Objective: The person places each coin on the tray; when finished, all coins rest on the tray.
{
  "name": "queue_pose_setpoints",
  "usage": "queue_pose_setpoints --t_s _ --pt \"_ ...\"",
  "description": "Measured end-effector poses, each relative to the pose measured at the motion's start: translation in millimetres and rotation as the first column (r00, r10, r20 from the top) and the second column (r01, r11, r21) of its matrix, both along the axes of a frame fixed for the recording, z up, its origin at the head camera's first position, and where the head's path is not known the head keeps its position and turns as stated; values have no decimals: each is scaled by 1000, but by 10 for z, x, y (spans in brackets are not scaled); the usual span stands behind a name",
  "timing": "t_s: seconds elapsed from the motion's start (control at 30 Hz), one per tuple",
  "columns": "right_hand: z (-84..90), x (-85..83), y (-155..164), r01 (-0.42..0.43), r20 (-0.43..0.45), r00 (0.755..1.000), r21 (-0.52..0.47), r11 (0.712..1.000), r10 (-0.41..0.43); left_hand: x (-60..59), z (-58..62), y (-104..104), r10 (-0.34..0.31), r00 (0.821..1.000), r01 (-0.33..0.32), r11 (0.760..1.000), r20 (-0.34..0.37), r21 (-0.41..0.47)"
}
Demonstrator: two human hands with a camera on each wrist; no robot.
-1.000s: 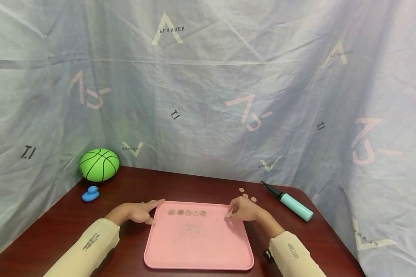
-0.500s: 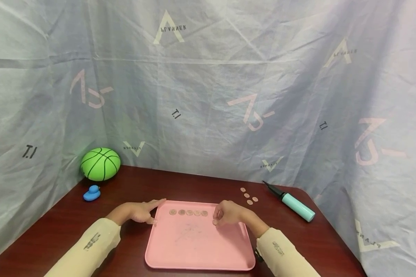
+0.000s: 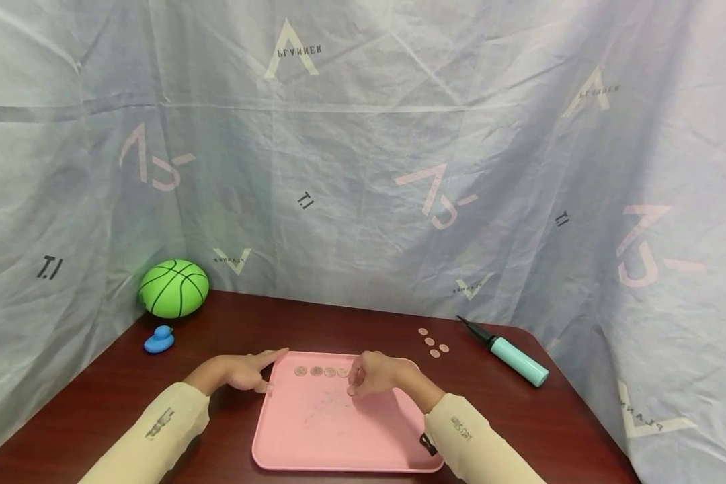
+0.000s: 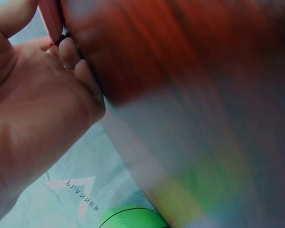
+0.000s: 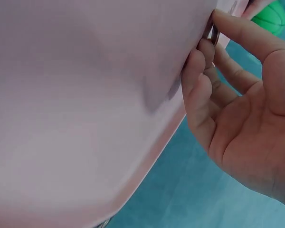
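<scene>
Dark table, pink tray (image 3: pixel 345 437): right hand (image 3: pixel 372 374), pinching a coin (image 3: pixel 351 390), has moved leftward to the coin row (image 3: pixel 322 371); left hand (image 3: pixel 242 372), fingers extended, steadies the rim.

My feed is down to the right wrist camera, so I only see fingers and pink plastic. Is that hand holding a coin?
Observer: Yes, the right hand pinches a coin low over the pink tray.
Operator: Are there coins already on the tray?
Observer: A row of coins lies along its far edge; four show, and the hand may hide more.
Operator: What is the other hand doing?
Observer: The left hand rests at the tray's far left corner, holding nothing.
Operator: Any coins left outside?
Observer: Four loose coins lie on the table near the pump.
</scene>
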State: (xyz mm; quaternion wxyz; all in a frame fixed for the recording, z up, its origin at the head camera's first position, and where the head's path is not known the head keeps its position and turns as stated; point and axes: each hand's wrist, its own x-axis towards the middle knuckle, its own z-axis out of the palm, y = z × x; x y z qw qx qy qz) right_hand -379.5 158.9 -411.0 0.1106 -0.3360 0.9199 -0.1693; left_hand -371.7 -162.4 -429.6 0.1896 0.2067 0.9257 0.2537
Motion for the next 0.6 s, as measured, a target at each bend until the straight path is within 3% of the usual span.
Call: queue_pose_setpoints --t_s 0.23,0.6 --pt "-15 50 -228 58 -6 998 -11 998 -58 6 3 5 9 1000 -9 1000 3 -1" --pt "-34 118 -514 43 -51 998 1 999 -43 2 4 2 1 1000 -1 1000 1 -3"
